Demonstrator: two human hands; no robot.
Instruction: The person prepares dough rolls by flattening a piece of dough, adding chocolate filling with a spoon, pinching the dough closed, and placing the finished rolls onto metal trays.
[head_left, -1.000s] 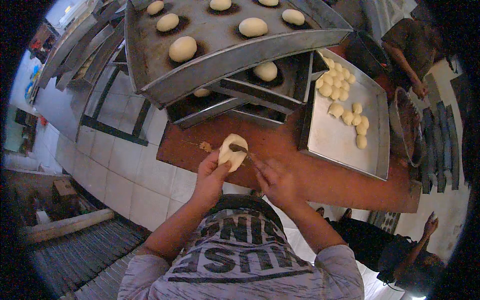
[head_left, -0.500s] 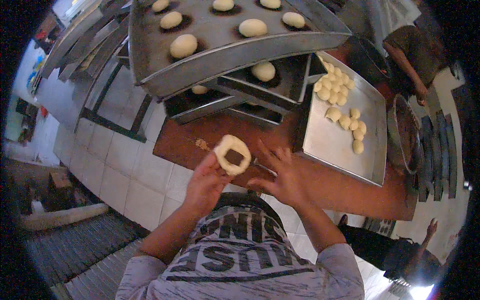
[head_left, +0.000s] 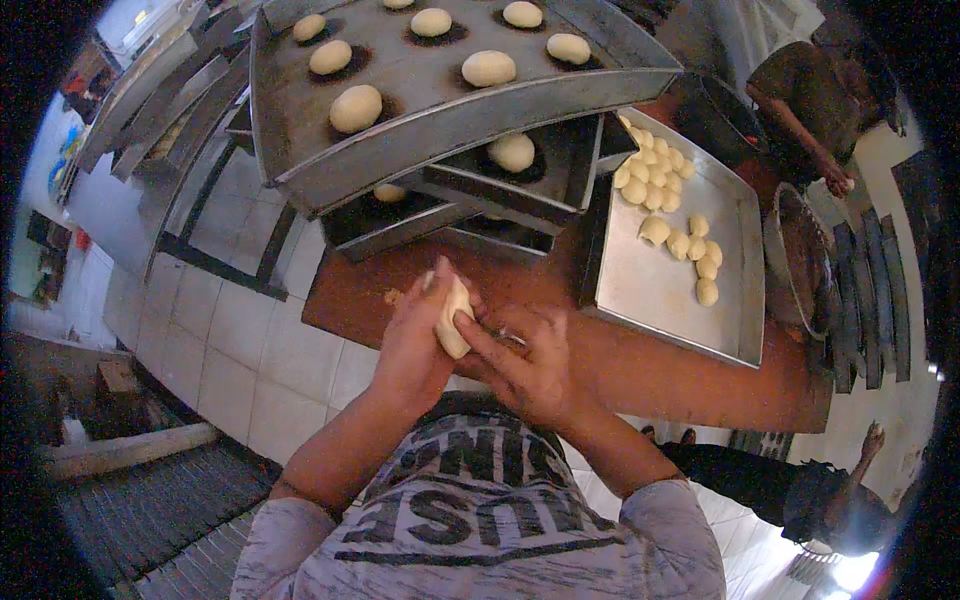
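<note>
A stack of grey metal baking trays (head_left: 560,170) carrying pale round dough balls (head_left: 356,108) stood at the back of the reddish-brown tabletop (head_left: 640,370). To its right lay a shallow steel tray (head_left: 650,290) holding small dough pieces (head_left: 655,230).

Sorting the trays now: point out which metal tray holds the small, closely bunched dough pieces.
The flat metal tray on the right of the table; the stacked trays carry larger round buns spaced apart.

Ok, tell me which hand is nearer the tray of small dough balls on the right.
Right. The right hand sits just off the lower-left corner of the tray; the left hand is farther left, on the other side of the dough piece.
</note>
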